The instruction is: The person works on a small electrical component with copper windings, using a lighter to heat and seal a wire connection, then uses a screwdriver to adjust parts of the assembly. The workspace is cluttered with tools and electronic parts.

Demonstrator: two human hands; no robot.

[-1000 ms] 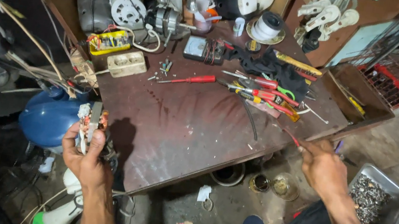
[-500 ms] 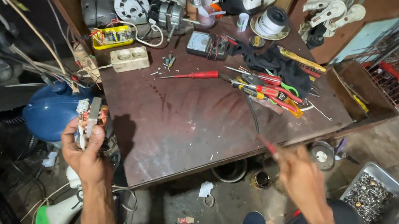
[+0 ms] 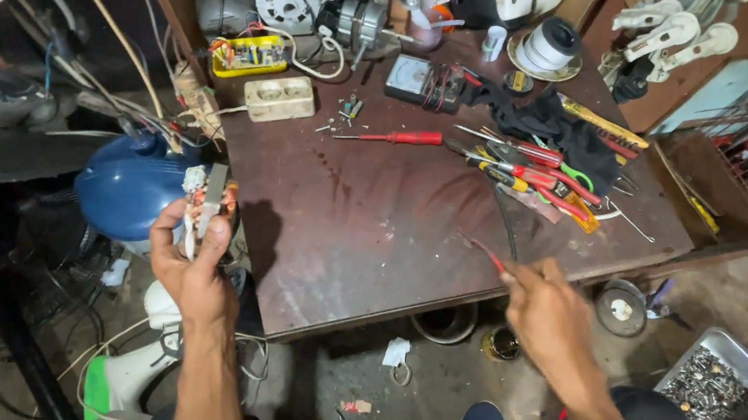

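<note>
Left hand (image 3: 190,257) is clenched around a small motor stator (image 3: 207,206) with copper windings and loose wires, held upright off the left edge of the bench (image 3: 351,236), just in front of a blue fan housing (image 3: 128,190). Right hand (image 3: 550,313) grips a thin red-handled tool (image 3: 485,252), probably a screwdriver, whose tip points up and left over the near right part of the bench top; the fingers are closed on its handle. Farther back on the bench lie a red screwdriver (image 3: 394,136), a heap of pliers and screwdrivers (image 3: 535,176) beside a black cloth (image 3: 552,123), a meter (image 3: 423,80), a beige socket block (image 3: 280,97), a yellow circuit board (image 3: 248,54) and a few loose screws (image 3: 341,113). A roll of white tape (image 3: 551,45) and a grey motor (image 3: 361,21) stand at the far edge. On the floor to the right sits a metal tray of small parts (image 3: 720,385), well apart from both hands
</note>
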